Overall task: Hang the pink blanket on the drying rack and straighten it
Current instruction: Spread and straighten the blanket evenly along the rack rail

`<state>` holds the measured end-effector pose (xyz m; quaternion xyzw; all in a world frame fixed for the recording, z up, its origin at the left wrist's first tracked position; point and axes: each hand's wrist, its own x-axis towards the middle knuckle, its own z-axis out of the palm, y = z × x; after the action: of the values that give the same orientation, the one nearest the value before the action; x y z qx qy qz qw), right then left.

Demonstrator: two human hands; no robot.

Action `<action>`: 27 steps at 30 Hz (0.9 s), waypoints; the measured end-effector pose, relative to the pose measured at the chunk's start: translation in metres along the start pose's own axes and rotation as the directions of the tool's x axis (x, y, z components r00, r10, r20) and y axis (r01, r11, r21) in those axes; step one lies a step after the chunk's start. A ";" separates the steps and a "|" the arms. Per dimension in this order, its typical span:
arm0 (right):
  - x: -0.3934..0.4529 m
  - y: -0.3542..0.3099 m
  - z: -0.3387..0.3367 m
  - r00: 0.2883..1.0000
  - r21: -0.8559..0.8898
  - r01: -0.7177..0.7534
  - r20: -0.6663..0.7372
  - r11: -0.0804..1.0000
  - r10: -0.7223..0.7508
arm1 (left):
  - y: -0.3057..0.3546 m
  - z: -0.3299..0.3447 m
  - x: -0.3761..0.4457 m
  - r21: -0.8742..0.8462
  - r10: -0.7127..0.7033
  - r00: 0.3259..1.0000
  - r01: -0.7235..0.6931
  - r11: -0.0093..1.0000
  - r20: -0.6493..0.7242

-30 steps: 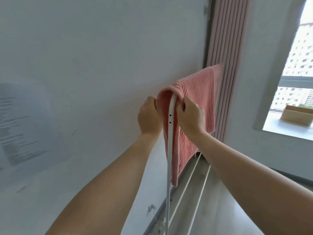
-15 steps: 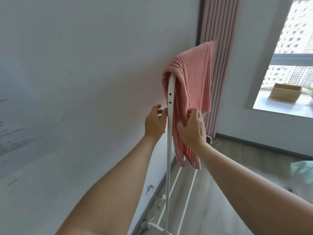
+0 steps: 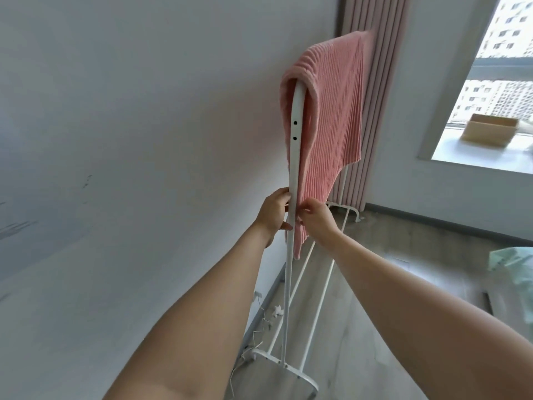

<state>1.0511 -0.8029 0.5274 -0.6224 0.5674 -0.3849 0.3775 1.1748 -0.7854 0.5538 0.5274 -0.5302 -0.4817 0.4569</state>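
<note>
The pink ribbed blanket (image 3: pixel 331 111) is draped over the top bar of the white drying rack (image 3: pixel 295 157) and hangs down on both sides of it. My left hand (image 3: pixel 274 212) is on the wall side of the rack's upright, its fingers curled at the blanket's hanging edge there. On the room side, my right hand (image 3: pixel 315 219) pinches the blanket low down, near its bottom corner. The wall-side half of the blanket is mostly hidden behind the upright.
A white wall (image 3: pixel 144 140) runs close along the rack's left. Pink curtains (image 3: pixel 375 82) hang behind it. A cardboard box (image 3: pixel 490 131) sits on the windowsill at right. Pale green cloth (image 3: pixel 513 264) lies on the wooden floor. A white cable (image 3: pixel 259 333) trails by the rack's base.
Both hands have slid down the blanket from the top bar to near its lower edge. The blanket now hangs longer and smoother.
</note>
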 end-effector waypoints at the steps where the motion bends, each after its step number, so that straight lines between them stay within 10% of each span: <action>1: 0.003 0.001 -0.001 0.999 0.082 -0.034 0.010 0.996 0.033 | -0.003 -0.001 0.002 -0.026 -0.022 1.000 0.022 0.999 -0.005; 6: 0.015 -0.006 -0.002 0.990 0.398 -0.123 0.112 0.909 0.085 | -0.016 -0.007 0.018 -0.083 -0.047 0.999 0.045 0.996 -0.022; 13: 0.018 -0.002 0.010 0.994 0.268 -0.099 0.062 0.958 0.086 | -0.035 -0.010 0.024 0.306 0.098 0.936 0.011 0.952 -0.338; 27: -0.029 0.010 0.029 0.975 -0.203 0.078 -0.187 0.976 -0.117 | -0.044 0.001 -0.027 0.602 0.139 0.957 0.043 0.797 -0.253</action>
<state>1.0711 -0.7740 0.5049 -0.6422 0.6054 -0.4058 0.2372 1.1797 -0.7572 0.5106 0.6948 -0.5976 -0.1955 0.3492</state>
